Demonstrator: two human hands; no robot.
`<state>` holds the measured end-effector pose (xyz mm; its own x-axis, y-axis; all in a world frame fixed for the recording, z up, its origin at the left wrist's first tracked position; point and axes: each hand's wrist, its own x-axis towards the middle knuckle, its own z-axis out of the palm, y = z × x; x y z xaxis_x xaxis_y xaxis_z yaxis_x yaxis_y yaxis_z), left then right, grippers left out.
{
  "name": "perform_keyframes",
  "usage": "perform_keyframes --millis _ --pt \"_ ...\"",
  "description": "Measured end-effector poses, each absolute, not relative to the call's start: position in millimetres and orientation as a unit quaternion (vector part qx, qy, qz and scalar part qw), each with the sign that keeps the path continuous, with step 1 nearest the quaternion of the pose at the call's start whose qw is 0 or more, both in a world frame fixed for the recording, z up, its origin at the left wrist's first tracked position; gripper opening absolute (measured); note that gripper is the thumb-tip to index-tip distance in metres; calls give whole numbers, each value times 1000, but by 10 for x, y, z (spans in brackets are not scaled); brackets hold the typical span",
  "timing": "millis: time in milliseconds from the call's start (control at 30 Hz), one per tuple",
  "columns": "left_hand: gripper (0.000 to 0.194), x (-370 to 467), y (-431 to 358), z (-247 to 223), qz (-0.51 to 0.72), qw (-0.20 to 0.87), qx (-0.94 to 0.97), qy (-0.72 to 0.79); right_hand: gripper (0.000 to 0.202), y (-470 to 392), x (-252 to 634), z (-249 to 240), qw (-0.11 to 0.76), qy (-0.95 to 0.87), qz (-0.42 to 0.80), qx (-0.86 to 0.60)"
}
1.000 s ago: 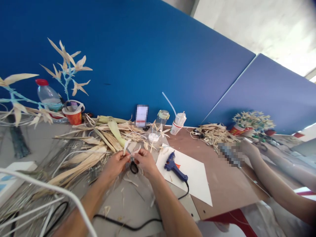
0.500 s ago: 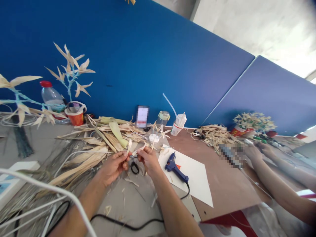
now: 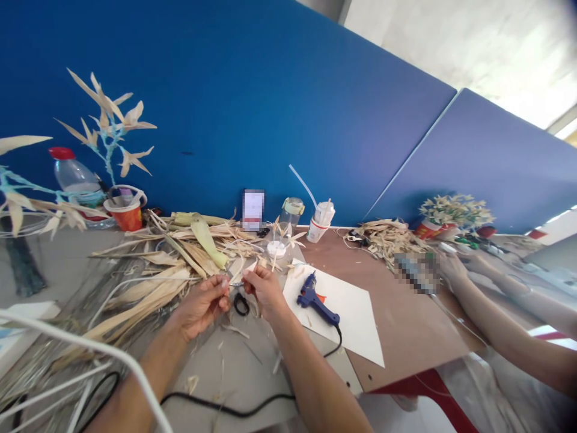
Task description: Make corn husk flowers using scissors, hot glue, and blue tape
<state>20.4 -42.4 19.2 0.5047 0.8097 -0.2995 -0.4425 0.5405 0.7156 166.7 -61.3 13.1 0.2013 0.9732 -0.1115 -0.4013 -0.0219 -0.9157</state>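
My left hand (image 3: 205,304) has its thumb and forefinger pinched together at the middle of the table; what they hold, if anything, is too small to make out. Just right of it, my right hand (image 3: 264,288) pinches a small pale piece of husk (image 3: 249,268). The fingertips of the two hands are a short way apart. Black-handled scissors (image 3: 241,305) lie on the table between and below them. Dried corn husks (image 3: 148,288) are heaped left of and behind my hands. A blue glue gun (image 3: 318,300) rests on a white sheet (image 3: 360,322) to the right.
Husk flowers (image 3: 108,123) stand in a red cup (image 3: 128,218) by a red-capped bottle (image 3: 74,171). A phone (image 3: 253,208), a jar (image 3: 292,213) and a white cup (image 3: 318,230) line the blue partition. White and black cables cross the front. Another person's arms (image 3: 487,319) reach in at right.
The view has shifted slightly, moving the scene left. My fingertips have drawn a little apart, and the pale husk piece that stood at my left fingertips no longer shows there.
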Motion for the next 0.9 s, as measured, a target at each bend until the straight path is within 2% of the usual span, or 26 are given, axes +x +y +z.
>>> perform_keyframes --millis 133,900 --pt "24 211 -430 185 399 819 279 305 20 -614 1651 125 628 -315 547 -456" --pt "13 244 -434 145 383 839 271 276 19 -637 1559 112 640 -279 565 -440"
